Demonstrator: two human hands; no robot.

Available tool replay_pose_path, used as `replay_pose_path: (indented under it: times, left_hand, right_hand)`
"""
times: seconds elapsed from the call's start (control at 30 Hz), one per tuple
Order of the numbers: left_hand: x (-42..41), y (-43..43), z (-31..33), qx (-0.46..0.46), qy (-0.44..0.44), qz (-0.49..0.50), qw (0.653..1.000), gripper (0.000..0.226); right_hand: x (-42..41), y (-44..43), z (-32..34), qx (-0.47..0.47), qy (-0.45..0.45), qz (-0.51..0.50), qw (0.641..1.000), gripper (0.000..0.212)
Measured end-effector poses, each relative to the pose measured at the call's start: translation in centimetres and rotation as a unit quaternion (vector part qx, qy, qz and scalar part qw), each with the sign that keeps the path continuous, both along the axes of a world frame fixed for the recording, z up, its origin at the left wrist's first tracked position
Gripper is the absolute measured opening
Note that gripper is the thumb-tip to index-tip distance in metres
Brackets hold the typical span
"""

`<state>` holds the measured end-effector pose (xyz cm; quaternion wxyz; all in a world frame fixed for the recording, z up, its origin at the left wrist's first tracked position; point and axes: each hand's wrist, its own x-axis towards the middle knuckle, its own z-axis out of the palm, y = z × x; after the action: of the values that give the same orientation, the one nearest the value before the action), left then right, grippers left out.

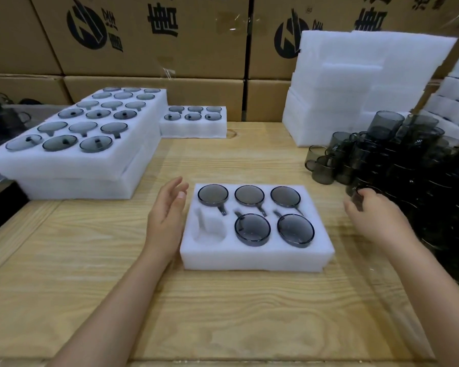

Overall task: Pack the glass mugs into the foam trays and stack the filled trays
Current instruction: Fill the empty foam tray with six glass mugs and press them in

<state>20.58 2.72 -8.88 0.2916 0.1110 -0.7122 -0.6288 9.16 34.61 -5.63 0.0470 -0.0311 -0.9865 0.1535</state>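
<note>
The foam tray (257, 258) lies on the table (90, 274) right before you. Five glass mugs (252, 229) are seated in it, and only the near-left pocket (208, 230) is unfilled. Your right hand (371, 218) has its fingers curled round a mug (358, 199) at the near edge of the loose pile (398, 160), though blur hides the exact grip. Pull it out carelessly and the mugs heaped above may slide or topple, glass on glass. Your left hand (167, 207) hangs open just beside the tray, apparently not touching it, so the light foam may skid when you press the mug in. Mind the handle too: miss the pocket's slot and the mug will likely sit proud, unsettling any tray stacked on top.
</note>
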Motion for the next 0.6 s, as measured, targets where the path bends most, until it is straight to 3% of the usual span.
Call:
replay_pose_path:
  times: [0.1,0.2,0.37,0.6]
  left_hand:
    - [-0.7,-0.5,-0.5,0.081,-0.041,-0.023,0.996,0.026]
    - [-0.6,-0.7,-0.6,0.079,-0.050,-0.035,0.995,0.027]
    - [-0.6,-0.7,-0.6,0.079,-0.048,-0.048,0.995,0.034]
    - [-0.6,-0.5,-0.7,0.075,-0.055,-0.056,0.994,0.032]
  right_hand:
    - [0.7,0.1,-0.3,-0.020,0.046,0.003,0.999,0.044]
    - [1.6,-0.1,-0.3,-0.018,0.097,0.011,0.995,0.035]
    - [3.5,-0.7,-1.2,-0.025,0.176,0.019,0.984,0.044]
    - [4.3,-0.3,-2.1,-0.088,0.122,-0.002,0.989,0.044]
